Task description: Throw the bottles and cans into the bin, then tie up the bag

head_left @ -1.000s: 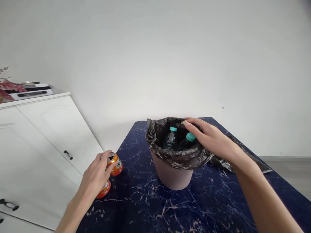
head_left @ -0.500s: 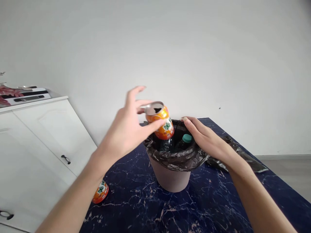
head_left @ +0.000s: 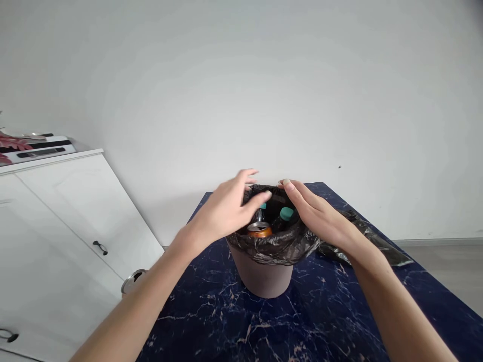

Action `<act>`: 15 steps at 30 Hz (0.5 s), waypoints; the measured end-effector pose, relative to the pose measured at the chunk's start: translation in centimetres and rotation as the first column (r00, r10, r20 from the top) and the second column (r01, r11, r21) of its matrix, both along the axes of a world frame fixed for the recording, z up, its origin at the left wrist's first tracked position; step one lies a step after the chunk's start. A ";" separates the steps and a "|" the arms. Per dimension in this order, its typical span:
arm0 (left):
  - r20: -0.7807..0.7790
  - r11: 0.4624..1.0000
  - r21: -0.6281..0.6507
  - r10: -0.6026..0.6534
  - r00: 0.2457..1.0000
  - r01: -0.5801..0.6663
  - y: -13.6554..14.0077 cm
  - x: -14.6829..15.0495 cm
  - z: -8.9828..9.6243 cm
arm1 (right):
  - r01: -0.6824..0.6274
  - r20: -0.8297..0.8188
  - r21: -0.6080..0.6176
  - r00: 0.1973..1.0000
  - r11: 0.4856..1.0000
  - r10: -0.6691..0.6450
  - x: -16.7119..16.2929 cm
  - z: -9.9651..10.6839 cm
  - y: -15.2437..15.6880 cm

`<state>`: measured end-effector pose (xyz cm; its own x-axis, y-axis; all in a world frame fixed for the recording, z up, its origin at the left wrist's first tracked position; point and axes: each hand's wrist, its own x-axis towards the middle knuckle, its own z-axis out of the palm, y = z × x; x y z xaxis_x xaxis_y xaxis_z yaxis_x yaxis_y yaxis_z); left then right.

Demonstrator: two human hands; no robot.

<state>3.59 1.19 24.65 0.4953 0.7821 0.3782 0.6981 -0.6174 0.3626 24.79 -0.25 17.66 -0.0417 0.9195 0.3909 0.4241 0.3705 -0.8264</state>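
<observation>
A lined trash bin (head_left: 264,281), pale pinkish-grey, stands on the dark blue marbled table. Its black plastic bag (head_left: 271,250) is folded over the rim. My left hand (head_left: 230,208) hovers above the bin's left side with thumb and fingers apart and nothing between them. Just below it, an orange drink can (head_left: 259,231) sits upright inside the bin. Beside the can are a bottle with a green cap (head_left: 286,213) and another green-capped bottle (head_left: 260,214), partly hidden by my left thumb. My right hand (head_left: 320,213) holds the bag-covered rim at the right, its fingertips partly hidden.
Another can (head_left: 133,281) stands at the left, mostly behind my left forearm. A loose black plastic bag (head_left: 377,241) lies right of the bin on the table (head_left: 211,317). White cabinets (head_left: 75,221) flank the left, and a pale wall rises behind.
My left hand has let go of the orange can, which now rests down inside the bin. That hand has moved right and lower. My right hand stays at the rim.
</observation>
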 end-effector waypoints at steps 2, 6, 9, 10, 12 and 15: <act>0.152 0.989 0.113 0.080 0.985 -0.098 -1.0 -1.7 -0.1 | 0.000 0.002 -0.003 1.000 1.000 0.000 0.0 0.0 0.0; 0.327 0.881 0.192 0.358 0.875 -0.432 -3.7 -6.5 -1.1 | 0.000 0.019 -0.015 1.000 1.000 0.000 -0.1 0.1 -0.2; 0.250 0.746 0.187 0.593 0.766 -0.639 -5.5 -11.0 -3.3 | 0.008 0.036 -0.013 0.999 1.000 -0.008 -0.2 0.0 -0.1; 0.212 0.700 0.211 0.648 0.731 -0.682 -6.0 -12.5 -4.2 | 0.015 0.041 -0.011 0.999 1.000 -0.014 -0.2 -0.1 0.0; 0.130 0.661 0.238 0.705 0.697 -0.712 -6.9 -15.6 -6.4 | 0.029 0.050 -0.007 0.998 1.000 -0.028 -0.2 -0.2 0.2; 0.013 0.609 0.233 0.778 0.628 -0.758 -7.9 -19.7 -10.0 | 0.038 0.063 -0.009 0.997 0.999 -0.038 -0.2 -0.4 0.4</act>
<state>-16.12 -6.66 14.68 -0.2165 0.8020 0.5567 0.9697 0.1105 0.2180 24.55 0.17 17.21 -0.0308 0.9247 0.3795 0.4890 0.3451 -0.8011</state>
